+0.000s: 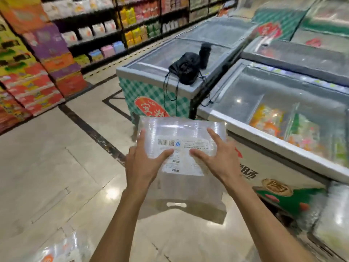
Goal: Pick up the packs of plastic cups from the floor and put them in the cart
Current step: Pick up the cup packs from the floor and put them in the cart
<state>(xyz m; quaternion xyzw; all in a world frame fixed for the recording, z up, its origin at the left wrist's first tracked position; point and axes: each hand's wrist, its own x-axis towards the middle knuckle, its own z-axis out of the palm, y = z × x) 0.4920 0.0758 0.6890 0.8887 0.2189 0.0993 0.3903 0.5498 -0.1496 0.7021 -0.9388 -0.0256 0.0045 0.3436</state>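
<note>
I hold a clear pack of plastic cups (181, 137) in the air in front of me, its white label with a barcode facing up. My left hand (143, 161) grips its left side, thumb on the label. My right hand (217, 157) grips its right side the same way. The pack's empty bag end with a cut-out handle (176, 205) hangs down toward me. Another pack of cups (56, 250) lies on the floor at the bottom left, partly cut off by the frame edge. No cart is in view.
Chest freezers (279, 118) with glass lids stand to the right and ahead. A black pouch (186, 69) and a dark bottle (204, 54) sit on the nearer freezer lid. Stacked boxes (37, 72) and shelves (113, 31) line the left and back. Tiled floor (56, 157) lies open to the left.
</note>
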